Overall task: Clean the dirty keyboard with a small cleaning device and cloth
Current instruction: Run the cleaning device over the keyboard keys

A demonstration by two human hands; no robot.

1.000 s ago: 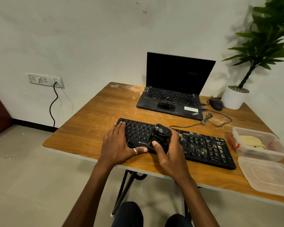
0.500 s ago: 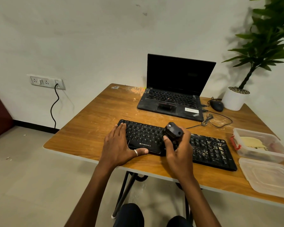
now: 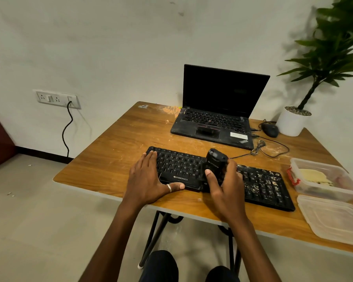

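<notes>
Your left hand (image 3: 149, 180) lies flat on the keyboard's (image 3: 261, 184) left end, near the tabletop's (image 3: 114, 155) front edge. Your right hand (image 3: 224, 188) grips the cleaning device (image 3: 215, 162) mid-keyboard. Bare wood to the left. The open container (image 3: 314, 160) on the right holds a yellow item (image 3: 314, 177).

Wooden table (image 3: 118, 151) against white wall (image 3: 110, 47), grey floor (image 3: 29, 231).

Wooden table (image 3: 118, 151) bearing a crumb-flecked keyboard (image 3: 261, 184) near the front edge, an open laptop (image 3: 212, 123) behind it, a mouse (image 3: 270, 129) and white pot (image 3: 292, 124) at the far right, a coiled cable (image 3: 273, 147) between, and a clear container (image 3: 316, 162) with a loose lid (image 3: 334, 218) just before it.
</notes>
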